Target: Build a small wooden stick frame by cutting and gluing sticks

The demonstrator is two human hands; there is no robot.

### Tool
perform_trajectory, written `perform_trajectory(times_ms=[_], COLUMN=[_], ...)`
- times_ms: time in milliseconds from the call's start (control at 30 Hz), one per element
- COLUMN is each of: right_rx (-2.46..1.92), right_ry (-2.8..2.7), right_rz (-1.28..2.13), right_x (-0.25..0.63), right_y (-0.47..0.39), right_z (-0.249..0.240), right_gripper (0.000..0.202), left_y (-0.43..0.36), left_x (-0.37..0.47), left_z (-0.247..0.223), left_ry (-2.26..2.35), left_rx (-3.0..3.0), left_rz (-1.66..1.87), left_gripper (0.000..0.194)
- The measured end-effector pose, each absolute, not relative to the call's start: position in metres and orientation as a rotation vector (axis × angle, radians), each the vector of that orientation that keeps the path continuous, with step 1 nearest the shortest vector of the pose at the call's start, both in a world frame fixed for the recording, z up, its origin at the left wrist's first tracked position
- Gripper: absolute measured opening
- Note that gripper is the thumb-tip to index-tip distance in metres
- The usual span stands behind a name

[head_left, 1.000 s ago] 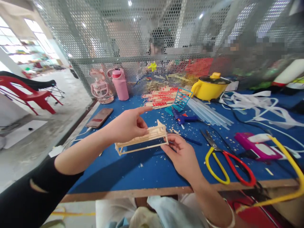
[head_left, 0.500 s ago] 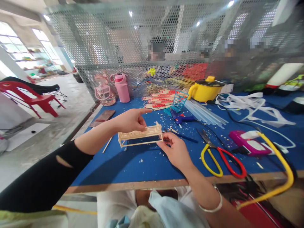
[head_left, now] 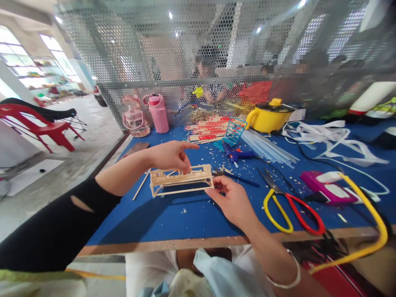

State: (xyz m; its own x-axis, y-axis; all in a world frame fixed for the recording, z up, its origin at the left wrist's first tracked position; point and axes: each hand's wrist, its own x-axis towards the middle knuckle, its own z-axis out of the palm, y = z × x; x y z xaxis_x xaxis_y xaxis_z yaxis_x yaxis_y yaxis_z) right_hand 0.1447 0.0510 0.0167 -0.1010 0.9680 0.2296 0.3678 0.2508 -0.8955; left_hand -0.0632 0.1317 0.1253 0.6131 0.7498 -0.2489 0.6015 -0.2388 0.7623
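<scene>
A small oblong frame built from pale wooden sticks [head_left: 177,191] is tilted just above the blue tabletop. My right hand [head_left: 230,200] pinches its right end between thumb and fingers. Over the top of the frame is my left hand [head_left: 173,156], index finger pointing to the right, the other visible fingers bent down onto the upper sticks. Their tips are partly hidden, so the exact grip there is unclear. One loose wooden stick [head_left: 141,184] lies left of the frame. Behind my right hand, a dark slim tool [head_left: 239,177] rests on the table.
Scissors [head_left: 283,194] with yellow and red handles lie right of my right hand. Farther back are a blue glue gun [head_left: 236,152], glue sticks [head_left: 270,147], red-marked sticks [head_left: 207,128] and a yellow pot [head_left: 272,117]. A power strip [head_left: 329,187] sits at right, a pink bottle [head_left: 159,114] at back left.
The stick frame has turned a little in my grasp, its left end dropping and more of its inside showing. Both hands keep nearly the same place and pose.
</scene>
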Motion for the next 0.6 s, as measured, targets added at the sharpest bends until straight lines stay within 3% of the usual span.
perform_trajectory(times_ms=[333,600], right_rx=[-1.355,-1.433], right_ry=[-1.626,-1.711], right_rz=[0.959,0.93], right_x=[0.154,0.157], right_y=[0.028,0.037], right_z=[0.044,0.049], right_gripper=[0.012,0.024], left_y=[0.143,0.152], left_x=[-0.065,-0.069], left_z=[0.109,0.095], left_ry=[0.925,0.897], left_rx=[1.538,1.346], left_rz=[0.16,0.15], left_gripper=[0.087,0.084])
